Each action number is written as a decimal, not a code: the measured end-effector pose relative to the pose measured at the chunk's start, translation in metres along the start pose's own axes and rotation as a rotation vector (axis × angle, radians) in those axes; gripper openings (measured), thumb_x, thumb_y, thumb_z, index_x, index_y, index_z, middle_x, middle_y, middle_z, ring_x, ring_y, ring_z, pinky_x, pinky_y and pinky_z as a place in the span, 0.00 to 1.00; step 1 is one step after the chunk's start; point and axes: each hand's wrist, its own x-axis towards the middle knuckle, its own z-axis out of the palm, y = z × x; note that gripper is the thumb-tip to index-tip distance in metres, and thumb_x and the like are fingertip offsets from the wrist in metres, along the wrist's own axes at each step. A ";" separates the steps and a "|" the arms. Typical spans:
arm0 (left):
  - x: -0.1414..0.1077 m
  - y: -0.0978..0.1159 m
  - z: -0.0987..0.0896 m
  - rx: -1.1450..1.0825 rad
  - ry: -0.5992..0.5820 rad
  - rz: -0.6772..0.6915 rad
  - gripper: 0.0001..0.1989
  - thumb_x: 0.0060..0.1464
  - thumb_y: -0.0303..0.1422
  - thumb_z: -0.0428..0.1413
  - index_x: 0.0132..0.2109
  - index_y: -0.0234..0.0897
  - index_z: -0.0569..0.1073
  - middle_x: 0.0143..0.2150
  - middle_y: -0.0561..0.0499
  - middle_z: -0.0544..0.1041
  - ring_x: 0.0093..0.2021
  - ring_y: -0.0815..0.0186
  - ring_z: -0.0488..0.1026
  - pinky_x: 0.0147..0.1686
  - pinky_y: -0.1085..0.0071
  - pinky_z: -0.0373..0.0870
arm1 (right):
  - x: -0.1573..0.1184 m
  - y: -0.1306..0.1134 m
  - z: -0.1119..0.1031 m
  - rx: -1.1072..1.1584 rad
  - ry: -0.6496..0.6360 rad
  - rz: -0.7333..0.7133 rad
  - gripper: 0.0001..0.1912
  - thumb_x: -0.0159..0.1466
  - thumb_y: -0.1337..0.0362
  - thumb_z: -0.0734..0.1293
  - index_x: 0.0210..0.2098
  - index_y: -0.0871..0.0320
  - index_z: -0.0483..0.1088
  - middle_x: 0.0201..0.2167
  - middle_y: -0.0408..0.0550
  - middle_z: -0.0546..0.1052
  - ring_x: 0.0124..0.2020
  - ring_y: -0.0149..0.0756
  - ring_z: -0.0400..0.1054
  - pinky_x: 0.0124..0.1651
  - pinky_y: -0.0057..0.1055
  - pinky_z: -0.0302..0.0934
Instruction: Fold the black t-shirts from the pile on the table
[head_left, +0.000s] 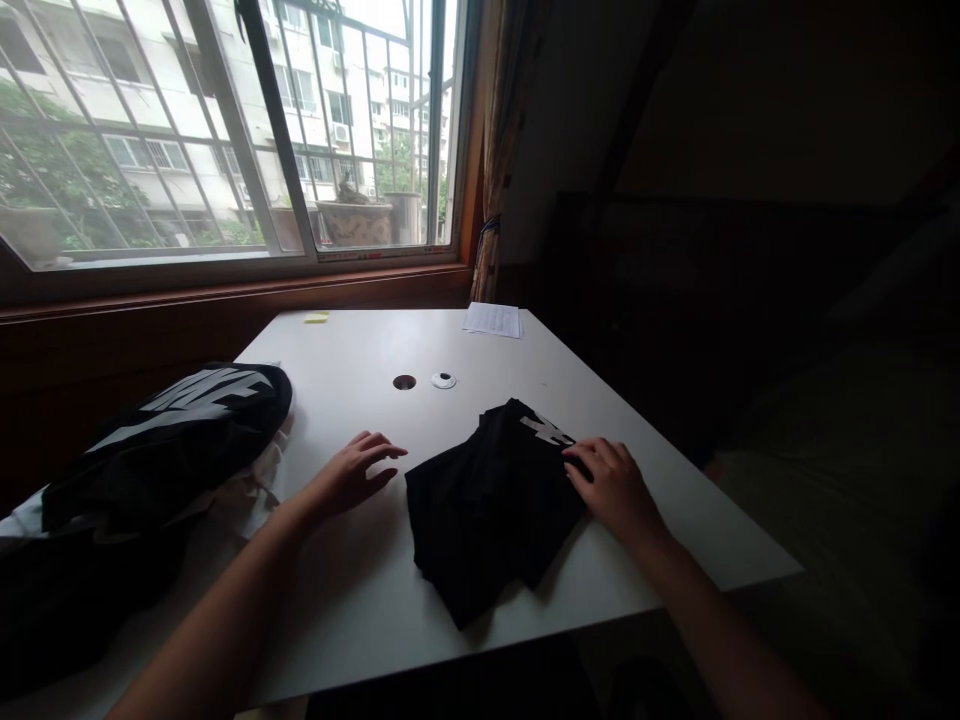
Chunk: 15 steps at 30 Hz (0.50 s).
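- The black garment point(491, 510) lies across the near middle of the white table point(675, 540); its dark folds run together, so I can't make out how it's layered.
- Pale print point(546, 432) shows at its far right corner, only partly visible, so I can't read it.
- The right hand point(609, 482) rests at the garment's right edge, fingers curled over it; whether they pinch the cloth, I can't tell.
- The left hand point(354, 476) is loosely spread and holds nothing, just beside the garment's left edge.
- A heap of black and white clothes point(172, 440) fills the left side, cut off by the view.
- Farther back are a round hole point(404, 382) and, to its right, a round white cover point(443, 380).
- At the far edge lie a yellow slip point(316, 317), left, and papers point(493, 320), right, their writing too small to read.
- Shadow swallows the room's right side.
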 end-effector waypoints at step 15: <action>0.045 0.087 0.063 0.172 -0.233 0.126 0.34 0.59 0.32 0.60 0.70 0.43 0.58 0.52 0.43 0.75 0.50 0.55 0.72 0.49 0.57 0.74 | -0.033 -0.071 -0.015 0.599 -0.379 -0.006 0.28 0.69 0.64 0.64 0.67 0.44 0.61 0.57 0.48 0.74 0.60 0.42 0.67 0.64 0.48 0.62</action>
